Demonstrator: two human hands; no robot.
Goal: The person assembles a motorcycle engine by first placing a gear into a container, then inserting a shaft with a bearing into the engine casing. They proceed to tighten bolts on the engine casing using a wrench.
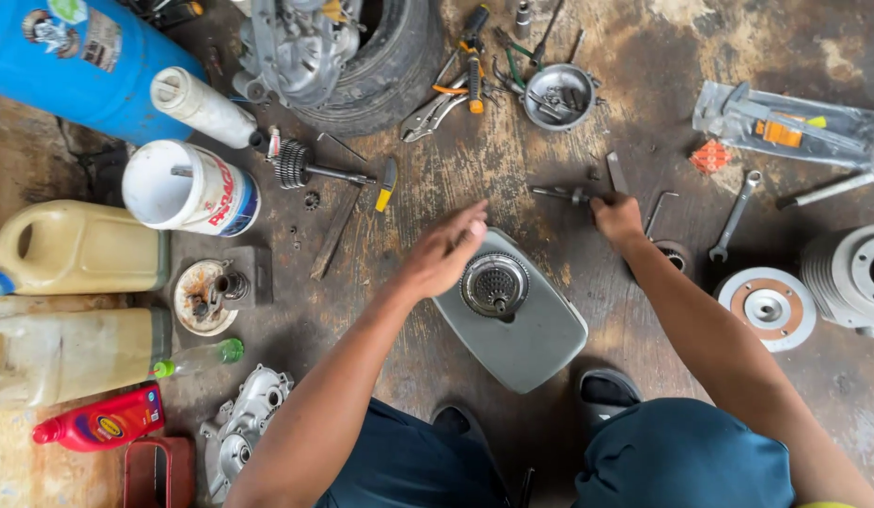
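You have a single head-worn view, looking straight down from close above onto the stained, oily workshop floor, your forearms and knees entering from the bottom edge.

a stained, worn wooden floor is seen, covered with parts and tools. a grey engine cover is laid near the middle, a metal bowl and pliers further off. a spanner and a ribbed cylinder are placed at the right, a white tub, yellow jugs and a red bottle at the left.
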